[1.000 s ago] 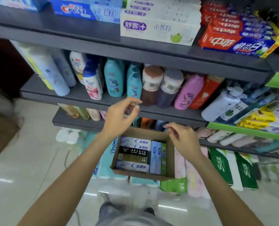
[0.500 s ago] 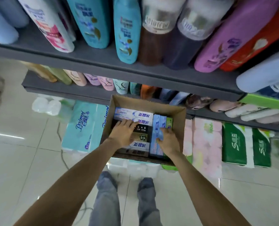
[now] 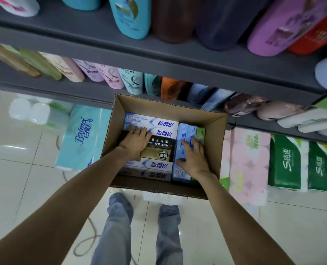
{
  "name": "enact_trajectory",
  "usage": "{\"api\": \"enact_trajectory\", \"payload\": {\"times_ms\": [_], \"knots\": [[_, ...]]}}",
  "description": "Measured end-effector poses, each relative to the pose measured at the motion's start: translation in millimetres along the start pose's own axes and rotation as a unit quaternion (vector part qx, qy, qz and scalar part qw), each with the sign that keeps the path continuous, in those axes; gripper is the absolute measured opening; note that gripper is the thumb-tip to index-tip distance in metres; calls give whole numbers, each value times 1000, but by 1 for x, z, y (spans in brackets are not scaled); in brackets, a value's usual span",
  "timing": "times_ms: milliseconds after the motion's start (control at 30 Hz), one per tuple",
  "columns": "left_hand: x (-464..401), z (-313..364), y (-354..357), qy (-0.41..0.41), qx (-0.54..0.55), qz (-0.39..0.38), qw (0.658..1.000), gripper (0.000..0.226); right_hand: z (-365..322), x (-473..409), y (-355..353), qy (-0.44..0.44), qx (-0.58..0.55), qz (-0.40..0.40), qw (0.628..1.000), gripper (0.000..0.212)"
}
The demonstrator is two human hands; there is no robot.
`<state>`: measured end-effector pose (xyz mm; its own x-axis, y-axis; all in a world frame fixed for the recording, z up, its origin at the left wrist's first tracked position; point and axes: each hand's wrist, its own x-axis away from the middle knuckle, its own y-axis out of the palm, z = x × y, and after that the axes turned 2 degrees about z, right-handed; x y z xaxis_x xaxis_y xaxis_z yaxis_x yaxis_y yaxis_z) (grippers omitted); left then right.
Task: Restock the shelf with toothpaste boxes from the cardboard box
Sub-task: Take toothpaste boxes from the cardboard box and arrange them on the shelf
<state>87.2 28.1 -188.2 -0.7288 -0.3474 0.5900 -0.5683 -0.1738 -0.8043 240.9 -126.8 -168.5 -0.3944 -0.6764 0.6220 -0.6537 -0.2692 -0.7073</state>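
Observation:
An open cardboard box (image 3: 217,150) sits below the shelves on stacked packs. Inside lie white-and-blue toothpaste boxes (image 3: 159,124), a black one (image 3: 163,143), a gold one (image 3: 159,154), and more white ones (image 3: 155,170) at the near side. Light-blue boxes (image 3: 185,131) and a green box (image 3: 201,133) fill the right side. My left hand (image 3: 136,142) rests flat on the left ends of the white and black boxes. My right hand (image 3: 193,157) lies on the light-blue boxes, fingers spread, thumb at their left edge.
Grey shelves (image 3: 159,54) of shampoo bottles overhang the box. Tissue packs stand on the floor: teal (image 3: 82,136) on the left, pink (image 3: 248,163) and green (image 3: 285,161) on the right. My legs (image 3: 120,226) and a cable are on the tiled floor.
Both hands have come down from in front of the bottle shelf into the cardboard box and now lie on the toothpaste boxes. The view has tilted down and moved closer.

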Motion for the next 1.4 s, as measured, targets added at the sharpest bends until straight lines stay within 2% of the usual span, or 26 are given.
{"api": "enact_trajectory", "payload": {"times_ms": [67,167,233,300,367,433,633,767,867,967,1000,1067,1100,1200,1233,1333,1400], "knots": [[7,1,-10,8,25,5,1000,105,-6,7,-8,6,-66,5,998,71],[29,-2,-36,6,128,47,991,106,-14,25,-22,18,-211,23,977,65],[50,-6,-59,-15,209,99,973,107,-21,46,-34,26,-338,67,938,56],[74,-8,-83,-50,311,141,938,106,-32,74,-48,18,-445,99,890,48],[96,-5,-106,-80,425,164,887,100,-45,99,-62,-18,-516,95,851,52],[115,6,-130,-100,533,163,825,94,-60,122,-79,-58,-540,76,836,56],[164,59,-182,-152,745,191,621,84,-79,179,-131,-129,-504,40,853,78],[194,91,-210,-152,797,200,549,69,-74,210,-160,-177,-468,37,865,90],[212,109,-227,-140,813,214,523,65,-70,232,-180,-197,-470,48,859,92],[223,111,-243,-140,818,232,508,45,-63,247,-193,-190,-517,62,832,78],[226,108,-247,-144,820,233,502,45,-61,252,-198,-182,-534,68,822,75],[233,99,-259,-148,827,232,490,62,-57,266,-210,-180,-549,83,812,72],[236,95,-265,-149,831,234,482,68,-55,274,-218,-183,-543,92,814,74],[244,82,-282,-144,854,245,436,53,-45,296,-240,-211,-477,123,844,86],[246,78,-286,-140,856,249,430,54,-45,302,-249,-215,-456,144,852,88],[254,65,-300,-127,834,282,457,70,-48,319,-278,-224,-404,208,862,93],[261,56,-311,-109,815,321,469,65,-52,330,-304,-226,-339,274,871,95]]}}
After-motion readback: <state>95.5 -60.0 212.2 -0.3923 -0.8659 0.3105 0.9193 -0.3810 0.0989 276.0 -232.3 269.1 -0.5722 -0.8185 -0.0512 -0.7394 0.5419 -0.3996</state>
